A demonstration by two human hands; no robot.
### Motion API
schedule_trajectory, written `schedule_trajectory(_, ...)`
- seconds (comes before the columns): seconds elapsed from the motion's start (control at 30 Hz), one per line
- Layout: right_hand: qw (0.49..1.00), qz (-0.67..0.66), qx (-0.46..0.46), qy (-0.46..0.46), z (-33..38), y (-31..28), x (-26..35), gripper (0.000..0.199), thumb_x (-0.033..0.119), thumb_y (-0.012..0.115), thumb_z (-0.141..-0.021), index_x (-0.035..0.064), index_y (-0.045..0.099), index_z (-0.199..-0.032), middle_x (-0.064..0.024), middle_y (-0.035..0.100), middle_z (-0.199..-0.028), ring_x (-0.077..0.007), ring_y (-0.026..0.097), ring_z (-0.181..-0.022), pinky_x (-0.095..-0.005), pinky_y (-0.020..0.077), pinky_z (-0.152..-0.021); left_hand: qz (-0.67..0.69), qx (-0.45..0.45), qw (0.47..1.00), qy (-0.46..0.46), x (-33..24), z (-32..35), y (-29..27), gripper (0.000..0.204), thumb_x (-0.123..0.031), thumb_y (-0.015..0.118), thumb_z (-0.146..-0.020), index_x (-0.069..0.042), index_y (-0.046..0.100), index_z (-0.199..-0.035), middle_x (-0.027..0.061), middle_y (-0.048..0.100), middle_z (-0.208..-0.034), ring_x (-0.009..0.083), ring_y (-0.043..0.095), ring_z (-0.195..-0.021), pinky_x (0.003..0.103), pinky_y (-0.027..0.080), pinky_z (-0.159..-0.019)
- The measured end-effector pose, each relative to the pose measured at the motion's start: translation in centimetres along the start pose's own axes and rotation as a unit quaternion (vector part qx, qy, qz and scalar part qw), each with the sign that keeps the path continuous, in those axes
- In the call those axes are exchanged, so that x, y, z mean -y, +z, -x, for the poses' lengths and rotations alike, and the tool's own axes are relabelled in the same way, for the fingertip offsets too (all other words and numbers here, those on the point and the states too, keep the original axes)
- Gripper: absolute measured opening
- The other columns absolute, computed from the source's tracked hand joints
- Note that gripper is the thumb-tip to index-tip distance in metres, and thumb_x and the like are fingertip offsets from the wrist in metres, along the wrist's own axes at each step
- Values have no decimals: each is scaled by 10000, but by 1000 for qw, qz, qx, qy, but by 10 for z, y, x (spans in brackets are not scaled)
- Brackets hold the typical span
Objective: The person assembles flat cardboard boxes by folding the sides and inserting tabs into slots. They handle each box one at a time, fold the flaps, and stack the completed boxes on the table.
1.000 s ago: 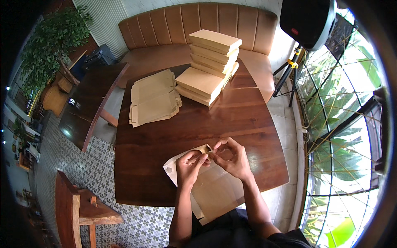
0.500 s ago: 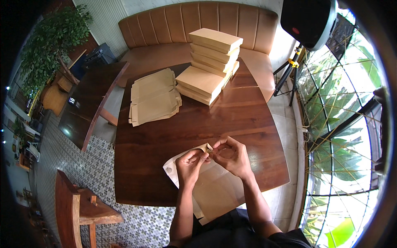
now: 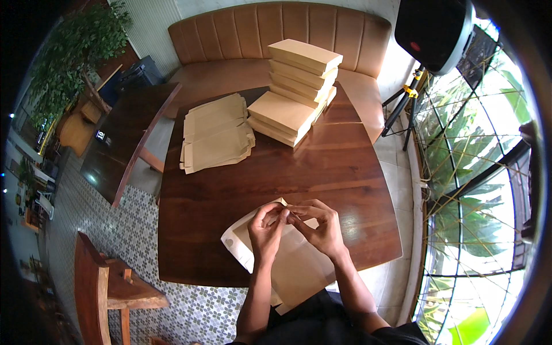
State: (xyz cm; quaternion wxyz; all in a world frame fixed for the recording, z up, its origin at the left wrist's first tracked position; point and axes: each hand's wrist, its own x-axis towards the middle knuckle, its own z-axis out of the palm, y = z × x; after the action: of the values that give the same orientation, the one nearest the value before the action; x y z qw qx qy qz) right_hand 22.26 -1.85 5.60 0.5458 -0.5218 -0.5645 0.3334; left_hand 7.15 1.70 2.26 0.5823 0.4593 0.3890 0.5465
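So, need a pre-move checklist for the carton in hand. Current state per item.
1. Left hand holding the carton: ok, at its far end.
2. Right hand at the same spot: ok, fingertips close to the left hand's; its exact grip is hidden.
3. Fold under the fingertips seated: cannot tell, fingers cover it.
4. Carton wholly on the table: not ok, its near end overhangs the edge toward the person.
5. Box stack clear of both hands: ok, standing toward the far side.
6. Flat cardboard pile clear of the carton: ok, lying apart, left of the boxes.
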Motion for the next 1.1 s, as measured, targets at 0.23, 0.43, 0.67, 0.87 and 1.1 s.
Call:
schedule_trajectory(0.23,998,13,67,-8,0,2,-9,383,-18,750,-918,69,742,-1292,-134,727,-1160,-251,740,-985,-333,599,-832,-76,11,997,-1,-7,10,-2,390,-129,712,-1040,75,640,-1364,144,645,-1341,189,631,-1226,321,568,-1000)
schedule_trajectory(0.43,990,33,-67,116,-6,11,-40,285,-44,701,-904,7,705,-1184,-93,701,-1088,-162,714,-968,-293,594,-831,-34,133,984,-114,-14,10,-2,488,-300,598,-1110,39,593,-1461,178,521,-1564,261,497,-1446,382,384,-1204)
schedule_trajectory(0.67,977,113,-170,68,-17,-29,-74,171,20,699,-896,6,710,-1066,-99,746,-939,-152,725,-872,-322,609,-799,-113,-6,994,2,-24,9,-46,325,-293,606,-1092,-20,723,-1223,118,748,-1240,217,712,-1144,343,569,-915)
schedule_trajectory(0.87,969,181,-162,38,-25,-47,-68,317,34,752,-894,32,677,-1203,-159,696,-1152,-287,731,-929,-374,618,-777,-286,-106,952,-30,-10,4,-96,288,-244,702,-1042,1,714,-1193,119,753,-1133,171,708,-964,302,562,-783)
schedule_trajectory(1.1,982,146,-120,5,8,-19,-28,141,4,772,-908,16,750,-1046,-103,738,-1001,-188,718,-864,-305,575,-728,-290,-5,952,-97,22,11,-95,308,-251,758,-999,43,737,-1088,132,784,-904,153,744,-816,311,583,-717)
